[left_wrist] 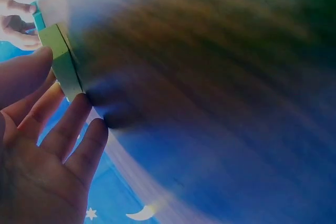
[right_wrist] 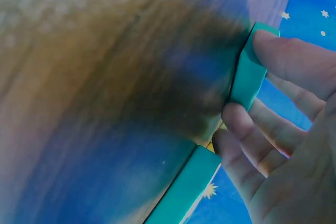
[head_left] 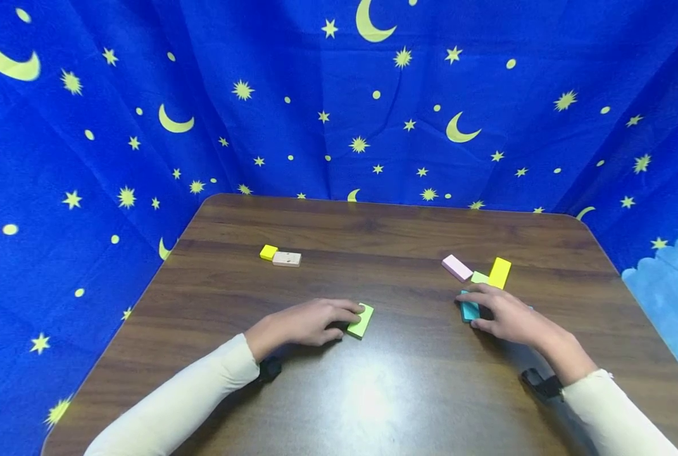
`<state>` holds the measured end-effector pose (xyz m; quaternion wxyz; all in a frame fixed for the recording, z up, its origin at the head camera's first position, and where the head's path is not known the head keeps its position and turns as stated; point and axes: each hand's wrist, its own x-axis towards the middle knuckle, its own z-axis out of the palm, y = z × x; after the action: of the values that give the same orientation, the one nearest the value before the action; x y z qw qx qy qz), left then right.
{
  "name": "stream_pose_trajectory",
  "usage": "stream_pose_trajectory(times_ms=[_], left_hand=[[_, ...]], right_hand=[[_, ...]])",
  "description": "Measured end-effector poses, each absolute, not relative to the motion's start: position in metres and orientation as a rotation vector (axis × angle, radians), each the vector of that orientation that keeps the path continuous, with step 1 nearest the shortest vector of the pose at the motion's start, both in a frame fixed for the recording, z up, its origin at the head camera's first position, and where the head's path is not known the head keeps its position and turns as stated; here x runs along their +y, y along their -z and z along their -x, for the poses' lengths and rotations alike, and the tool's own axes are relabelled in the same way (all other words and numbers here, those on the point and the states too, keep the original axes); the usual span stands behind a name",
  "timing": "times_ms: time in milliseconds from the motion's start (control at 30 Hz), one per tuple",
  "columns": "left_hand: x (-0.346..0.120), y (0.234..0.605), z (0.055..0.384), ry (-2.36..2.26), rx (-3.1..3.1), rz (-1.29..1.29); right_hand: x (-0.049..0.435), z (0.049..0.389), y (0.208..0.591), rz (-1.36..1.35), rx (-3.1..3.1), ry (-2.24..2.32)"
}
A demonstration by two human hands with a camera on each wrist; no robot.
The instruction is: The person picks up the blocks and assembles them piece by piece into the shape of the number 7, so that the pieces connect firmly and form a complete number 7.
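Observation:
My left hand (head_left: 316, 322) reaches over a light green rectangular block (head_left: 361, 324) near the middle of the wooden table. Its fingertips rest on the block's top and edge, with the thumb just left of it. Farther right, my right hand (head_left: 504, 313) pinches a teal block (head_left: 470, 310) lengthwise. In the right wrist view, the thumb is on one end of this teal block (right_wrist: 247, 74) and fingertips are at the other. A second teal block (right_wrist: 184, 187) lies beside those fingers, mostly hidden by the hand in the head view.
Beyond my right hand lie a pink block (head_left: 457, 268), a yellow block (head_left: 499, 273) and a pale green block (head_left: 479, 277), partly covered. At the back left, a small yellow block (head_left: 268, 252) touches a whitish one with dark marks (head_left: 287, 259). Blue star-patterned cloth (head_left: 316, 95) surrounds the table.

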<state>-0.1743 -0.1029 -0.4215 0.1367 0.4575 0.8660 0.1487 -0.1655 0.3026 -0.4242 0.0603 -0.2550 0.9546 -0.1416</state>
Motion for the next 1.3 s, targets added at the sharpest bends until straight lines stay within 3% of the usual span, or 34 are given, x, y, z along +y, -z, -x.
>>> stream_pose_trajectory(times_ms=[533,1300], left_hand=[[-0.1062,0.4235,0.1751,-0.461,2.496,-1.344],[-0.1075,0.4259,0.1733,-0.467,2.477,-1.329]], right_hand=[[0.3039,0.1605,0.4227,0.850,2.815,0.541],[0.3033,0.1700,0.4266,0.948,2.958,0.366]])
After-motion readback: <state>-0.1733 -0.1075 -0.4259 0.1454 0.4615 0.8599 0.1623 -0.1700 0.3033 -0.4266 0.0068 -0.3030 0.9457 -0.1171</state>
